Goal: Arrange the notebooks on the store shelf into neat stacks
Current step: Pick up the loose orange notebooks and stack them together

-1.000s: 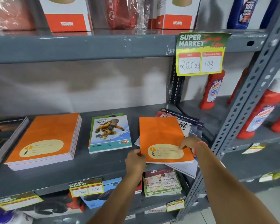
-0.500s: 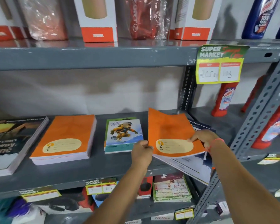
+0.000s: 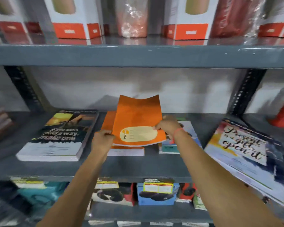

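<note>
Both hands, left hand (image 3: pixel 102 138) and right hand (image 3: pixel 168 126), pinch the orange notebook (image 3: pixel 136 122) (long axis toward 12 o'clock), directly above the orange stack (image 3: pixel 107 123).

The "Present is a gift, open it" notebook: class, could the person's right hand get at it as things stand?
Probably not yet: the right hand grips the orange notebook with the left hand. Nothing blocks the "Present is a gift" notebook once it lets go.
</note>
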Tool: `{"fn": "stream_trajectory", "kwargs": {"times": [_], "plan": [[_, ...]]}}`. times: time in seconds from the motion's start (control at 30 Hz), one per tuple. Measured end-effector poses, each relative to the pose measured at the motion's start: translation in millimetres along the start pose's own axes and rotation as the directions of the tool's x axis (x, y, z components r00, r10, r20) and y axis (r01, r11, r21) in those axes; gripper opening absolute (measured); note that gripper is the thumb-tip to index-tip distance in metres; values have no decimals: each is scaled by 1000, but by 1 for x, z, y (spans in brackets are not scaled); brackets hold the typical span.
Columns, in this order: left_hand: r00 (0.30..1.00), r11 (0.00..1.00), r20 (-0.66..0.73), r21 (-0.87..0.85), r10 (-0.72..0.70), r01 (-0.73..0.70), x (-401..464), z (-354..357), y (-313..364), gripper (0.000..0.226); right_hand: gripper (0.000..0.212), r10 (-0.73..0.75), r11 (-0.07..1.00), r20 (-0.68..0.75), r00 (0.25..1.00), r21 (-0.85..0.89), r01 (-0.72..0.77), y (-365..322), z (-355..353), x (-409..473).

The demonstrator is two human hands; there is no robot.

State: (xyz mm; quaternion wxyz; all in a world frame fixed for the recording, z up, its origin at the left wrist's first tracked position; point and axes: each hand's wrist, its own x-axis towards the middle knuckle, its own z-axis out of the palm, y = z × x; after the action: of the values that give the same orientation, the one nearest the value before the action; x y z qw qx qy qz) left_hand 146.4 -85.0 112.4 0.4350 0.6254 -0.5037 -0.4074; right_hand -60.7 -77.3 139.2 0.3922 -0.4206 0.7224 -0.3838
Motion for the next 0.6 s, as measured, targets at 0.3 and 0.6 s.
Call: {"fn": "stream_trajectory", "kwargs": {"times": [0.3,0.6], "plan": [[998,935,61,355,9,-30,42,-45,-46,13,27,74,960,-31,997,-267,-79,8,85,11],[977,601,129,772,167,-205,39,-49,-37,24,61,-32,830,-120,992,-556,-40,14,84,9]]}}
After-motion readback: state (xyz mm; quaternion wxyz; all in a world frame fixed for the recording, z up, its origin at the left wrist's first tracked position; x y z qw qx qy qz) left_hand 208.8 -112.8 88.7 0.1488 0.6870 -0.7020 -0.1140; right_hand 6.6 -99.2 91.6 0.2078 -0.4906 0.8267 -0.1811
